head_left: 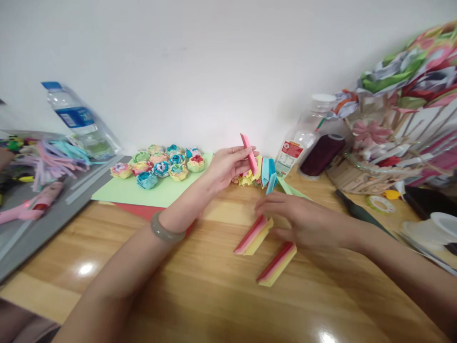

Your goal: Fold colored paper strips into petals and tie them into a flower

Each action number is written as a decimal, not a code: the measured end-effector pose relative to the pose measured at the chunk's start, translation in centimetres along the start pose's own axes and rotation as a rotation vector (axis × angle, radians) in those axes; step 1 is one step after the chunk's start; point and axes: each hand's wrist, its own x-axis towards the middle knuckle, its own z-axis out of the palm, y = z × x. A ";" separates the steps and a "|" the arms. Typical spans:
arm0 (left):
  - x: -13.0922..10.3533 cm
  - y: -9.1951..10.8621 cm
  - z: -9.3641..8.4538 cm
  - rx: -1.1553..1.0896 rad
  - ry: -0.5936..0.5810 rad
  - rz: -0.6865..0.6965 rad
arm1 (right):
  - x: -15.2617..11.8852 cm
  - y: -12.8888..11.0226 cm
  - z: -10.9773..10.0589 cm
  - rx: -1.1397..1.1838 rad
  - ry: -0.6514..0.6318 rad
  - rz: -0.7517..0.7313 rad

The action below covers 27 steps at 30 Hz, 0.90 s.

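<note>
My left hand [228, 169] reaches toward the wall with a narrow pink folded paper strip [249, 153] pinched upright in its fingers. My right hand [296, 219] hovers, slightly blurred, over the table, thumb apart from its curled fingers. Its fingertips are by the upper end of a layered red, pink and yellow folded paper piece [253, 237]. A second similar layered piece [276, 265] lies nearer to me. Just beyond the right fingers are blue folded paper pieces [264, 171], with yellow frilled paper [246, 179] beside them, partly behind my left hand.
Paper flowers [160, 169] stand on a green sheet [117, 189] at left. Further left are a water bottle [74, 119], a pink glue gun [39, 205] and pastel strips [53, 159]. At right are a clear bottle [296, 143], a dark thread spool [322, 155] and a flower-filled basket [352, 176].
</note>
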 end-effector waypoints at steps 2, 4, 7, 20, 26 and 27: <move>0.1 0.0 -0.2 -0.012 -0.011 0.005 | -0.1 1.0 -0.6 0.011 0.047 0.115; 0.3 0.3 -0.5 -0.032 -0.009 0.029 | 0.1 2.2 -1.2 -0.025 0.183 0.284; 0.4 0.9 -0.9 -0.050 0.035 0.072 | 1.0 3.3 -1.7 -0.095 0.330 0.429; 0.4 4.7 -2.8 -0.108 0.147 0.210 | 8.5 1.6 -1.2 -0.198 0.390 0.245; 0.2 6.0 -3.0 -0.153 0.200 0.225 | 12.6 -1.4 0.3 -0.343 0.325 0.046; 0.1 6.2 -3.0 -0.163 0.192 0.230 | 13.1 -1.8 0.5 -0.373 0.300 0.009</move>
